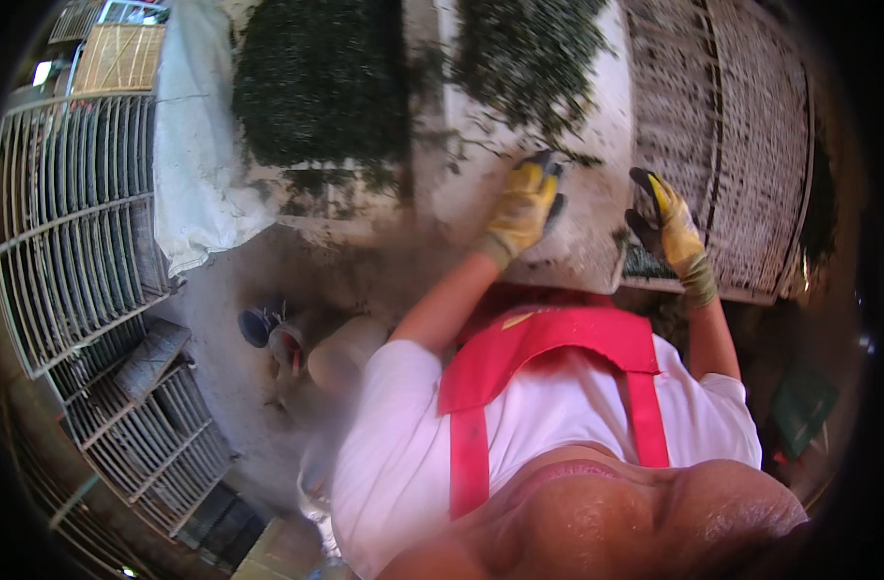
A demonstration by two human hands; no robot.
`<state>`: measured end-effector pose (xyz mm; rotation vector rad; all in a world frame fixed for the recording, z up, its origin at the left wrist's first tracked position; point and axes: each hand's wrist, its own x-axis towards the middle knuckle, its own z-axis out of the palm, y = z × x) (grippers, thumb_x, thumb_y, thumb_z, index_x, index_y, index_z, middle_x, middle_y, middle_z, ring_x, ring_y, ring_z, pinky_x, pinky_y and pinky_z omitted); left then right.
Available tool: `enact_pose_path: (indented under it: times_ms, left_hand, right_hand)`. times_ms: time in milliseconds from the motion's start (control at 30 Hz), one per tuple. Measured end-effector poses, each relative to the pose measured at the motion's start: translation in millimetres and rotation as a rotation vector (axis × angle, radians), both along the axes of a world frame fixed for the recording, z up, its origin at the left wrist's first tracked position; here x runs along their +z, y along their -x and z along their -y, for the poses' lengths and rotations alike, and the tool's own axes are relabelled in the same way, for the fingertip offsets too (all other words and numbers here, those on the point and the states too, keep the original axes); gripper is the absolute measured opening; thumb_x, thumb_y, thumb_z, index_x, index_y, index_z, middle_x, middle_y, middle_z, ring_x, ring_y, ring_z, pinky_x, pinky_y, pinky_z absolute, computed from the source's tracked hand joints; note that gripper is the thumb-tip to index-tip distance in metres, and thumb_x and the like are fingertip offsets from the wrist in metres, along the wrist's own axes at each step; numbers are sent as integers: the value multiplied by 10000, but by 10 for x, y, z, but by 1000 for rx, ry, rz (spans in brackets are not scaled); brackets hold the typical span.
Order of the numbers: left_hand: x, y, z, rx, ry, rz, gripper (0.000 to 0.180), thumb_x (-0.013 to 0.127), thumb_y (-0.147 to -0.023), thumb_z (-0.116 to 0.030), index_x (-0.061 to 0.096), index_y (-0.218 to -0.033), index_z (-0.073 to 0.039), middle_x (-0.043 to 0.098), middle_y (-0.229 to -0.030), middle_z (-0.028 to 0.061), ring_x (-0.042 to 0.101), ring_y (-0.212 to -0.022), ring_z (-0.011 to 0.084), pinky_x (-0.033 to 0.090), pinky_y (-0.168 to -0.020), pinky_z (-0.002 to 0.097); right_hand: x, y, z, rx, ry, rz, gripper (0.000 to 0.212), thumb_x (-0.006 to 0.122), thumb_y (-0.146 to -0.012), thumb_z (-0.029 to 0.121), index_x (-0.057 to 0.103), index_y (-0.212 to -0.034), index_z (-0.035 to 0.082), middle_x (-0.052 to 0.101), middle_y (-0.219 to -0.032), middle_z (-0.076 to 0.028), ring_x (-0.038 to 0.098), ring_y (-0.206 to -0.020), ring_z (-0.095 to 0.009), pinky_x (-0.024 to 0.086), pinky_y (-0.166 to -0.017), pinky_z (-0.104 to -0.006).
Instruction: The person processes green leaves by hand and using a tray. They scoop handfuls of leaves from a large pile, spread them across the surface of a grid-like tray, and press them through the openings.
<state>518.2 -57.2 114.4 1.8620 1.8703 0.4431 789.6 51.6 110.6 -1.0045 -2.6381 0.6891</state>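
Observation:
My left hand point(525, 205), in a yellow and black work glove, rests palm down with fingers spread on a white sheet point(597, 184), just below a heap of dark green leaves point(524, 53). My right hand point(666, 224), in a matching glove, is closed on the near edge of a woven wire-and-cane tray point(727, 145) at the sheet's right side. I wear a white shirt with red apron straps point(548, 353). A second pile of dark leaves point(316, 82) lies to the left on the ground.
Metal mesh racks point(70, 213) stand and lie at the left. A white sack cloth point(195, 145) hangs beside them. A blue object and a pale cylindrical container point(340, 353) sit on the dusty concrete floor.

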Motion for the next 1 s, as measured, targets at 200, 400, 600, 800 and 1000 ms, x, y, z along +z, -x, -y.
enact_pose_path:
  times_ms: [200, 400, 600, 800, 1000]
  left_hand:
    - [-854, 2222, 755, 597, -270, -357, 436, 556, -923, -165, 499, -1336, -37, 464, -1378, 179, 475, -1229, 332, 418, -1015, 415]
    - [-1592, 4974, 1597, 1046, -164, -343, 665, 700, -831, -376, 479, -1310, 28, 541, -1261, 248, 570, -1080, 354, 452, -964, 395]
    - [-1298, 4699, 385, 1357, -187, 1593, 383, 519, -952, -286, 568, -1204, -1, 553, -1222, 123, 518, -1077, 225, 440, -962, 338]
    - [-1795, 4752, 1124, 786, -156, 451, 442, 473, -893, 0, 457, -1335, 2, 444, -1373, 179, 463, -1231, 295, 399, -1051, 356]
    - [-362, 4430, 1259, 668, -41, 201, 562, 423, -869, 54, 398, -1420, -51, 365, -1472, 193, 383, -1343, 322, 389, -1071, 375]
  right_hand:
    - [219, 3127, 162, 169, -126, -103, 588, 628, -837, 161, 431, -1368, 2, 447, -1360, -272, 479, -1212, -434, 412, -1025, -458]
    - [-682, 6268, 502, 511, -40, 283, 653, 612, -774, 103, 441, -1404, 88, 427, -1416, -248, 520, -1223, -376, 456, -996, -416]
    - [-1037, 5775, -271, 24, 535, -300, 449, 593, -788, 5, 592, -1232, 68, 651, -1129, -143, 633, -1027, -208, 501, -888, -309]
    - [1205, 5439, -167, 318, 659, -642, 445, 561, -750, -195, 614, -1130, 32, 658, -1013, 11, 578, -951, -65, 514, -849, -233]
    - [828, 5213, -336, 241, 506, -598, 414, 533, -830, -145, 578, -1206, 23, 643, -1063, 22, 551, -973, -46, 480, -883, -243]
